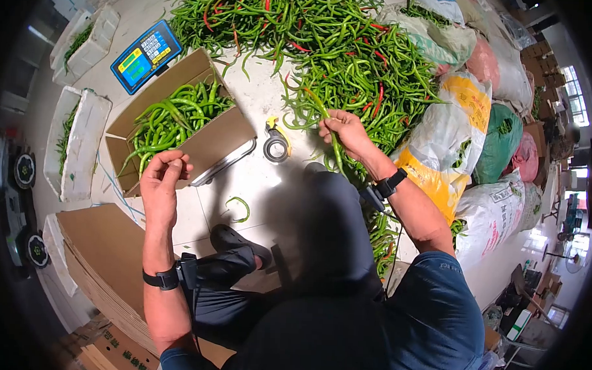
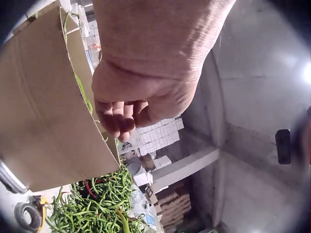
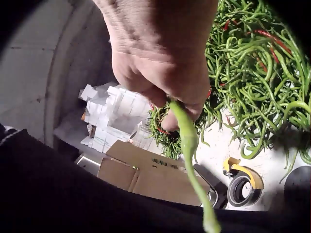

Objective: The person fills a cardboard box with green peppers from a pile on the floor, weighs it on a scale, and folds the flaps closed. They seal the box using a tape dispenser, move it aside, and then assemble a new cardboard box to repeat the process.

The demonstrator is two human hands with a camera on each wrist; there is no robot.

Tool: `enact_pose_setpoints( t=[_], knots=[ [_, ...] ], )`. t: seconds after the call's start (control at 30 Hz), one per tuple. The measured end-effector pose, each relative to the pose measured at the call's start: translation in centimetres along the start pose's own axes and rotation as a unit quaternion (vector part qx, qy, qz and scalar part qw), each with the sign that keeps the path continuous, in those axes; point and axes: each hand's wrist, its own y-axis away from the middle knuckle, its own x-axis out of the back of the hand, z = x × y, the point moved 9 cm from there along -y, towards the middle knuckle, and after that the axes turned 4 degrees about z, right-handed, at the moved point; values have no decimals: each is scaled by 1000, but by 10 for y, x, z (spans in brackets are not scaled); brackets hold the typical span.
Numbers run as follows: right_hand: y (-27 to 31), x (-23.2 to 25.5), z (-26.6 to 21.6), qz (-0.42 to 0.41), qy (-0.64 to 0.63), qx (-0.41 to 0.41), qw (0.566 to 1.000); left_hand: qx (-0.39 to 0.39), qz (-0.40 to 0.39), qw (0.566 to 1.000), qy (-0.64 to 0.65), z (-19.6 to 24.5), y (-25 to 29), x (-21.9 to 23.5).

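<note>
My right hand (image 1: 347, 133) pinches a long green chili pepper (image 3: 188, 145) between thumb and fingers. The held pepper runs past the hand on both sides, in front of a large heap of green chili peppers (image 1: 352, 69) dotted with red ones. Beside the near edge of an open cardboard box (image 1: 213, 143) hovers my left hand (image 1: 164, 180), its fingers loosely bent, nothing seen between them. Inside that box lie several green chili peppers (image 1: 174, 115), larger and laid more in line. In the left wrist view the box wall is beside the fingers.
A blue digital scale display (image 1: 146, 56) stands behind the box. A tape dispenser (image 1: 276, 145) and a single green pepper (image 1: 241, 209) lie on the floor. White foam boxes (image 1: 89, 145) and flattened cardboard (image 1: 98, 256) flank the left; filled sacks (image 1: 441, 144) line the right.
</note>
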Motion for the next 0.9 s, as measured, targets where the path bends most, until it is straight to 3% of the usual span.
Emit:
enact_pose_setpoints(
  t=[0.03,0.2,0.33,0.47,0.53,0.57,0.73,0.8,0.9],
  knots=[
    [3,-1,2,-46,-32,-21,998,6,-5,1000,-7,-2,1,-3],
    [18,10,-1,-31,-65,-29,997,26,-13,999,-17,-7,1,-9],
    [13,44,32,18,-22,-38,999,38,-13,999,-19,-16,2,-9],
    [12,90,78,105,34,-77,991,61,-2,998,-18,-23,5,-9],
    [10,137,103,234,47,-90,967,60,-11,998,-25,-26,5,-9],
    [2,158,112,259,59,-66,962,63,-11,998,-26,-28,5,-9],
    [-14,217,94,354,125,-21,927,82,-19,996,-32,-37,2,-13],
    [-25,244,76,396,241,1,886,88,-22,995,-34,-37,-1,-15],
    [-41,270,39,447,295,35,844,74,-28,996,-42,-30,-3,-16]
  ],
)
